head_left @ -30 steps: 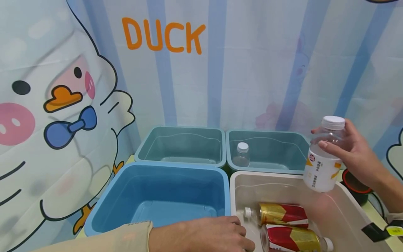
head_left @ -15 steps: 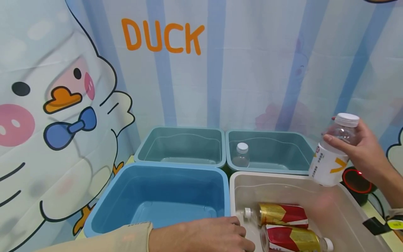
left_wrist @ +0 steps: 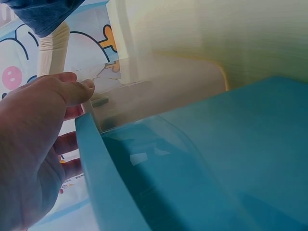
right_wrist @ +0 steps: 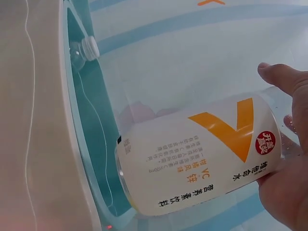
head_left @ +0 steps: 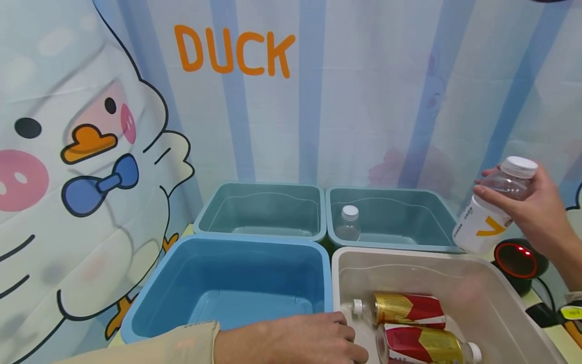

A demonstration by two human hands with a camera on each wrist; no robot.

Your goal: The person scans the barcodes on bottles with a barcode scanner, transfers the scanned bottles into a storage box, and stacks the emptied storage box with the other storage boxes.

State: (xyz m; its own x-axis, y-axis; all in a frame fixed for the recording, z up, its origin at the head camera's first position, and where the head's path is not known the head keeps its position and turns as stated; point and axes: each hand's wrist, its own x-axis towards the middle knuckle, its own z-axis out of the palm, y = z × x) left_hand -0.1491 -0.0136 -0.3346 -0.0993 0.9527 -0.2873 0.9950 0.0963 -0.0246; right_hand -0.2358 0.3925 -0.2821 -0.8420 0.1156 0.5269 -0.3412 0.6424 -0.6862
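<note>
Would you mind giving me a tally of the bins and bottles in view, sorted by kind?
Teal bins: 2, back left and back right.
Blue bin: 1.
Beige bin: 1.
Red-and-gold bottles: 2, lying in the beige bin.
Clear bottle: 1, in the back right bin.
White-labelled bottle: 1, held by the right hand.
Total: 8.

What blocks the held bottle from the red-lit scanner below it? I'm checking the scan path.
Nothing visible: the white-labelled bottle, gripped by the right hand, hangs tilted just above the scanner with open air between.
</note>
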